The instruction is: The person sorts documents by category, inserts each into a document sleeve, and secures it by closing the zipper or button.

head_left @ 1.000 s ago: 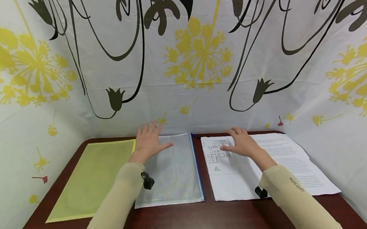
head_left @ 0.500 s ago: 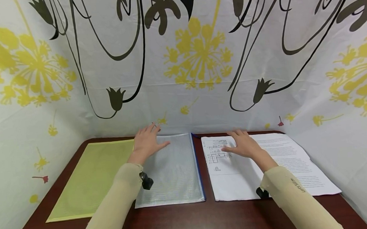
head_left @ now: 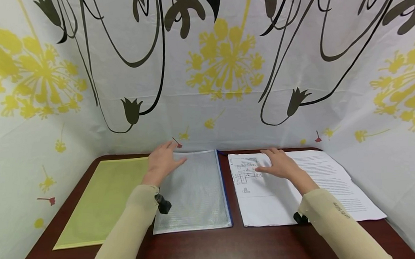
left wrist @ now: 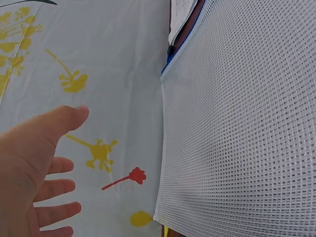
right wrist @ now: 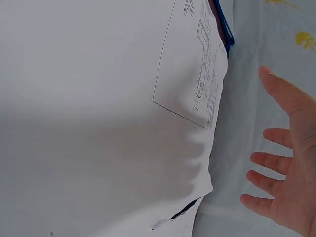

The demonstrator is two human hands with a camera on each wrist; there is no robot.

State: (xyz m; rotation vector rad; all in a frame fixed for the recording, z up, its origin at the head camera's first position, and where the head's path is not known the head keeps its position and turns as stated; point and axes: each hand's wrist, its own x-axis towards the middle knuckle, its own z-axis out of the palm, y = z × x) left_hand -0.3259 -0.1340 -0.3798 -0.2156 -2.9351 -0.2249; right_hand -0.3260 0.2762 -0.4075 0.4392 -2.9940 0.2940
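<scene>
My left hand point(head_left: 161, 163) hovers above the top left of a white mesh zipper pouch point(head_left: 193, 193) with a blue edge, fingers spread and nothing held. In the left wrist view the thumb and fingers stand apart from the mesh. Over the stacked printed papers point(head_left: 263, 205), my right hand point(head_left: 282, 164) hangs with its thumb out and fingers loosely bent, holding nothing. Its shadow falls on the sheets in the right wrist view, where line drawings point(right wrist: 200, 74) show near the paper's edge. Left of the pouch lies a yellow mesh pouch point(head_left: 101, 199), partly behind my left forearm.
All of this lies on a dark reddish-brown table point(head_left: 200, 252). A white cloth point(head_left: 176, 80) with yellow and dark flower prints hangs behind the table and at both sides. A blue zipper end point(right wrist: 224, 29) shows beside the papers.
My left hand has shifted a little left and down, its fingers less stretched. My right hand has drifted slightly right and down. The pouches and papers lie as before.
</scene>
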